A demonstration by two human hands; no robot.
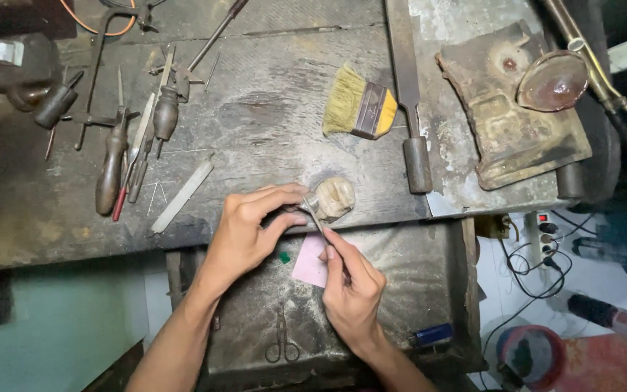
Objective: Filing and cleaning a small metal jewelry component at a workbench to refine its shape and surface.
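The right hand (353, 290) pinched a thin file (313, 214), angled up-left toward a small piece gripped closed in the left hand (244, 232).

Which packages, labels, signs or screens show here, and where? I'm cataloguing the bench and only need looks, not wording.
No packages, signs or screens are in view.
Pink paper slip: blank, rectangular, in the drawer tray under the right hand.
Power strip: white, with a red switch, below the bench's right edge.

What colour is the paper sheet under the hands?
Pink paper sheet, seen best in the head view.
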